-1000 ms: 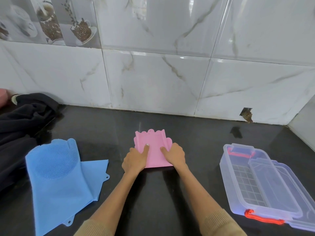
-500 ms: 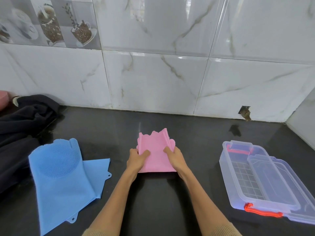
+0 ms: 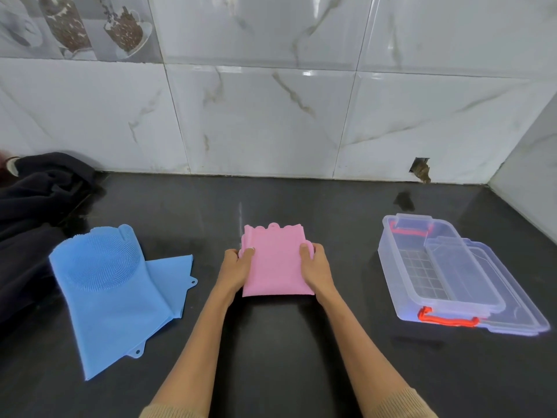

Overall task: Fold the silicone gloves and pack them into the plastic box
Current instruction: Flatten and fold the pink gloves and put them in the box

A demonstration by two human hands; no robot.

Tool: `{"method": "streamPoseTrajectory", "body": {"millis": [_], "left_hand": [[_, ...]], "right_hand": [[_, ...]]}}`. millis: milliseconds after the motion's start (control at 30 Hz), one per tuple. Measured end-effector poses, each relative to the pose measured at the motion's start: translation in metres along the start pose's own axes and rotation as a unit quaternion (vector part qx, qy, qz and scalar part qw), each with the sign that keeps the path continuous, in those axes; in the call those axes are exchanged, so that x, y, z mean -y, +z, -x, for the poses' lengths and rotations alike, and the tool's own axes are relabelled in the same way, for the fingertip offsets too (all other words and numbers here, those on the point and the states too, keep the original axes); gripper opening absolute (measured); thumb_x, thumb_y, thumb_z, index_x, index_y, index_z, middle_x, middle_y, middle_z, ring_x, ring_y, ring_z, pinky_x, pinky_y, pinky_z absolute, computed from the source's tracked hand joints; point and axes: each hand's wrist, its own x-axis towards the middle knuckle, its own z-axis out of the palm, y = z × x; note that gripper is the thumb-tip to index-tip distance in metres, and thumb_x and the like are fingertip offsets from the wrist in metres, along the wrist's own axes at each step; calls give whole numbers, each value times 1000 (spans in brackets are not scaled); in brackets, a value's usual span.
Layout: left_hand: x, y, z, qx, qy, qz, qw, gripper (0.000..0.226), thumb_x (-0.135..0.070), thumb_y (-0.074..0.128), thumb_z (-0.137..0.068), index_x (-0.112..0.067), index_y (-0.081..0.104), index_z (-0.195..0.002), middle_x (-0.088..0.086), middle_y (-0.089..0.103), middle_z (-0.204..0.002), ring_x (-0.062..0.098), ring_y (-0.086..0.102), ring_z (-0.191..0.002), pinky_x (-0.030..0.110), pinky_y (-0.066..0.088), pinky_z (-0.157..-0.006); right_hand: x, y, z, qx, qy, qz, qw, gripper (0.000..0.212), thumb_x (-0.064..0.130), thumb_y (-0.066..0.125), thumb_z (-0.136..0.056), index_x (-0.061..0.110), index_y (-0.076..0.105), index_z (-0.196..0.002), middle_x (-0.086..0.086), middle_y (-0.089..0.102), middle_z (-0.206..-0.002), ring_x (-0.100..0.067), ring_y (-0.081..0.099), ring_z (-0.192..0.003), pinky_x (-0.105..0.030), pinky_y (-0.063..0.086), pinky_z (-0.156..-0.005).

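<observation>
Between the left hand (image 3: pixel 236 268) and right hand (image 3: pixel 315 267), the folded pink glove (image 3: pixel 275 263) is gripped by its side edges. Pressed flat a second ago, it is now raised off the table (image 3: pixel 271 357), so packing seems next. The plastic box (image 3: pixel 434 267) stands open rightward; blue gloves (image 3: pixel 111 291) lie unfolded leftward.

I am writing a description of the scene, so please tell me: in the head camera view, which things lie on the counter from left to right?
Dark cloth → blue gloves → left hand → folded pink gloves → right hand → open plastic box with its lid leaning in it.
</observation>
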Motion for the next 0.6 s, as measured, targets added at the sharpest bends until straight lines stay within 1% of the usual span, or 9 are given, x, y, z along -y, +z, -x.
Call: {"method": "streamPoseTrajectory", "body": {"millis": [33, 100, 167, 233, 267, 333, 400, 533, 600], "left_hand": [[0, 2, 2, -7, 4, -1, 1000, 26, -31, 41, -98, -6, 43, -103, 5, 49, -99, 16, 47, -81, 26, 36, -61], [1, 7, 7, -31, 11, -10, 999, 24, -27, 39, -99, -4, 47, -100, 6, 49, -96, 19, 46, -82, 29, 36, -68], [2, 9, 11, -52, 23, -18, 998, 25, -24, 38, -99, -2, 50, -97, 8, 50, -93, 21, 45, -81, 31, 37, -73], [1, 10, 15, -68, 28, -7, 997, 24, -22, 39, -99, -2, 53, -100, 8, 54, -96, 22, 48, -85, 35, 41, -78], [1, 11, 18, -73, 27, 6, 997, 22, -21, 40, -99, -4, 53, -102, 7, 55, -100, 22, 49, -89, 35, 41, -80], [0, 13, 24, -83, 23, 32, 996, 14, -19, 41, -99, -9, 50, -100, 6, 55, -102, 22, 51, -93, 33, 40, -79], [-1, 15, 29, -90, 16, 55, 994, 11, -16, 41, -99, -10, 49, -97, 6, 55, -100, 21, 51, -92, 33, 39, -77], [-18, 17, 37, -97, 28, 87, 991, 16, -13, 39, -98, -10, 50, -87, 5, 54, -89, 21, 49, -88, 31, 38, -73], [-31, 19, 40, -95, 47, 93, 990, 15, -13, 39, -98, -8, 52, -93, 6, 55, -94, 21, 50, -88, 31, 39, -73]], "right_hand": [[-1, 0, 3, -12, 0, -3, 1000, 33, 39, 36, -98, 16, 44, -121, 6, 54, -105, -17, 53, -98, -30, 41, -82], [-2, 0, 8, -25, 0, -6, 1000, 32, 40, 37, -97, 19, 46, -119, 9, 54, -102, -16, 54, -97, -29, 40, -80], [-3, 0, 12, -32, -4, -10, 999, 31, 40, 39, -97, 21, 49, -119, 11, 55, -102, -14, 54, -98, -28, 40, -82], [-4, 0, 16, -43, -13, -10, 999, 31, 39, 40, -97, 22, 52, -120, 11, 56, -104, -13, 55, -99, -27, 41, -84], [-5, 1, 18, -48, -17, -10, 999, 31, 39, 40, -97, 22, 53, -120, 10, 57, -106, -14, 55, -100, -28, 43, -85], [-5, 0, 20, -52, -24, -9, 998, 33, 38, 42, -97, 20, 55, -121, 6, 60, -111, -16, 57, -103, -29, 45, -87], [-2, -2, 19, -49, -28, -18, 998, 35, 36, 45, -96, 17, 58, -123, 3, 62, -116, -18, 58, -105, -30, 46, -88], [9, -11, 19, -40, -53, -32, 997, 36, 33, 47, -96, 14, 60, -123, -1, 65, -117, -18, 61, -105, -28, 47, -84], [19, -20, 19, -47, -72, -38, 996, 36, 34, 48, -96, 15, 59, -124, -1, 65, -117, -19, 61, -105, -30, 49, -86]]}}
